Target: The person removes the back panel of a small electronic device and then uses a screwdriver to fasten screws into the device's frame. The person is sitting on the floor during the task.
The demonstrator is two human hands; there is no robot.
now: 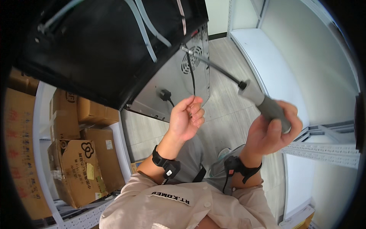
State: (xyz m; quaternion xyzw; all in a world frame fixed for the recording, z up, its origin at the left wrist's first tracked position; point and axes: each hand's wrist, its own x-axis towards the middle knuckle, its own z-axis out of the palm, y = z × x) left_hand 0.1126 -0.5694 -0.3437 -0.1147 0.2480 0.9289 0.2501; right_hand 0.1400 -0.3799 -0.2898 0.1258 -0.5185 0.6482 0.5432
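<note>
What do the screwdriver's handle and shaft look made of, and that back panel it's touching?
Screwdriver in the right hand: the handle looks like matte grey rubber or plastic, with no glare, and the shaft looks like dark metal, thin and straight. Back panel: apparently bare sheet metal, dull silver with punched vent holes.

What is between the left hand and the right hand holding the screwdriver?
In the head view, only bare wooden floor shows between the left hand and the right hand gripping the screwdriver.

The left hand (187, 119) is raised, fingers curled in toward the palm in a pinch. The right hand (271, 131) is closed in a fist-like grip, wrist bent. Both forearms rise from below, each wearing a dark wrist strap.
</note>
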